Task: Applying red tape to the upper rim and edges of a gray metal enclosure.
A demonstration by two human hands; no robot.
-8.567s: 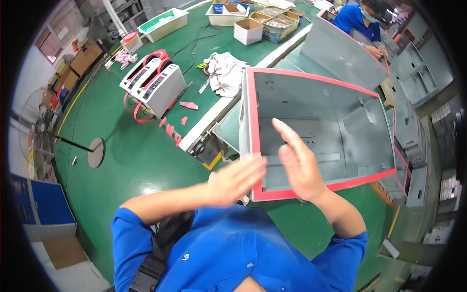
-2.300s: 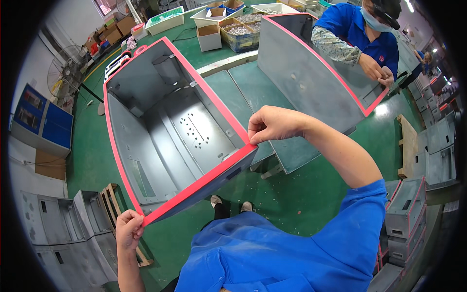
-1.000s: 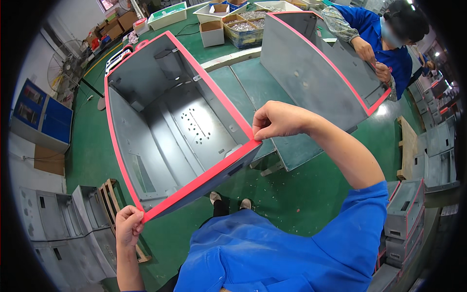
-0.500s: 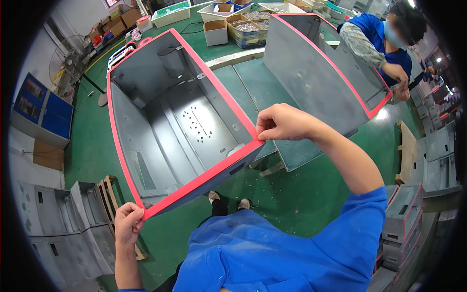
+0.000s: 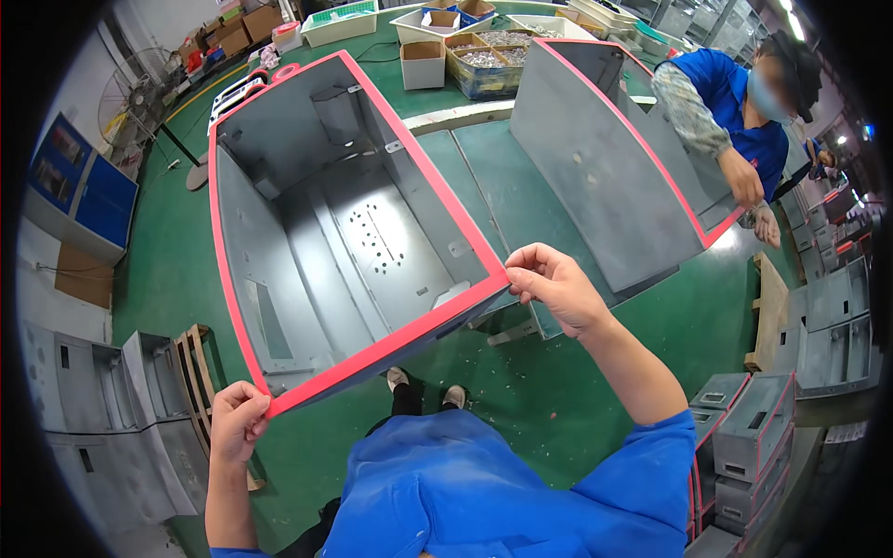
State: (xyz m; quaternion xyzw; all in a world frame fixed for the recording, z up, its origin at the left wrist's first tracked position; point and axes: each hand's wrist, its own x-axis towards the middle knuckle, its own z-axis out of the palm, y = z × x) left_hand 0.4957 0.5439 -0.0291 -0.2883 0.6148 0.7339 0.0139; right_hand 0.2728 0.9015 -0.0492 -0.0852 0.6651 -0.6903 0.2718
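At centre frame, a grey sheet-metal cabinet shell with a red-trimmed rim faced the camera, open side up, its perforated back panel visible inside. The right hand was at the rim's lower-right corner, fingers curled closed over the red edge, thumb underneath; grip was firm on the corner. The left hand was at the lower-left corner of the rim, low left in frame, fingers wrapped shut around the red trim there. Both hands thus held the near edge of the shell, one at each end, with the long red strip running diagonally between them.

The shell's far end reached toward the upper left of the frame. Beneath it, shoes and green floor showed at lower centre. To its right, just apart, a second grey shell with a red rim stood tilted on the green worktable; a narrow strip of table lay between the two. A co-worker in a blue top at upper right had a hand on that second shell's far edge.

Stacked grey housings crowded the lower left; more grey boxes filled the lower right. Bins of small parts sat at top centre.
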